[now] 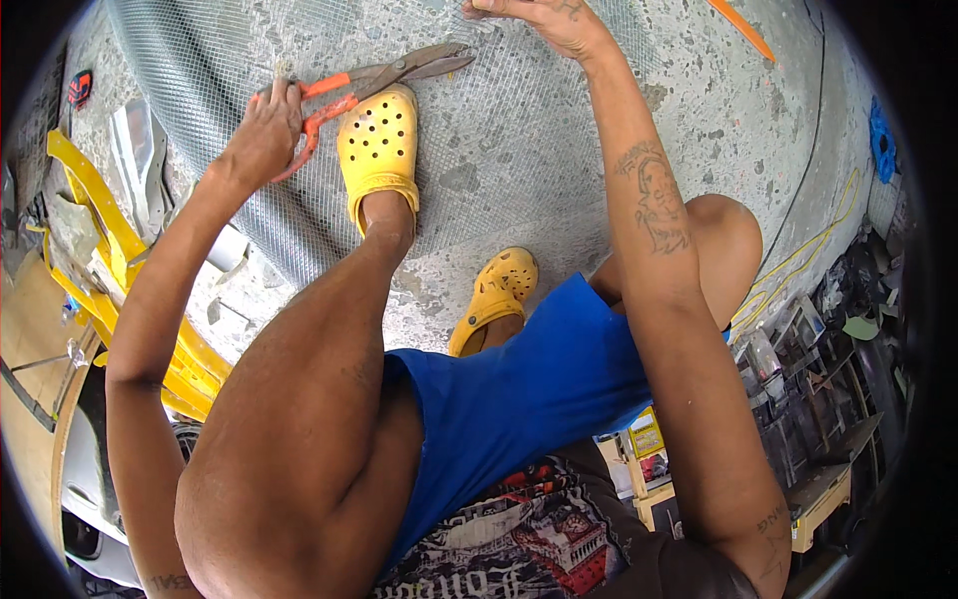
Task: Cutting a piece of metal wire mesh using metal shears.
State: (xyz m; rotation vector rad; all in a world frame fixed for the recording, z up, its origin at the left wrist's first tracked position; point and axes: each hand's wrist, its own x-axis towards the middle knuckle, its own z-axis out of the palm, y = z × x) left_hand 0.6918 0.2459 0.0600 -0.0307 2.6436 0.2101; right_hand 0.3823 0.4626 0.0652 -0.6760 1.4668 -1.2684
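Observation:
My left hand (267,133) is closed around the orange handles of metal-cutting snips (394,70). Their dark blades are parted and point right, over wire mesh and just beyond the toe of my yellow clog (377,140). Grey wire mesh (499,150) with small squares lies spread on the concrete, and that clog stands on it. Toward the left the mesh curves up into a roll (200,90). At the top edge my right hand (549,20) is above the mesh with its fingers pressed together. The frame cuts them off, so what they pinch is hidden.
Yellow metal parts (100,220) and pale sheet scraps (143,165) lie on the left. An orange strip (743,30) is at the upper right, with a blue item (881,140) farther right. A yellow cord (813,245) runs beside dark clutter (828,369). My other clog (499,290) rests on concrete.

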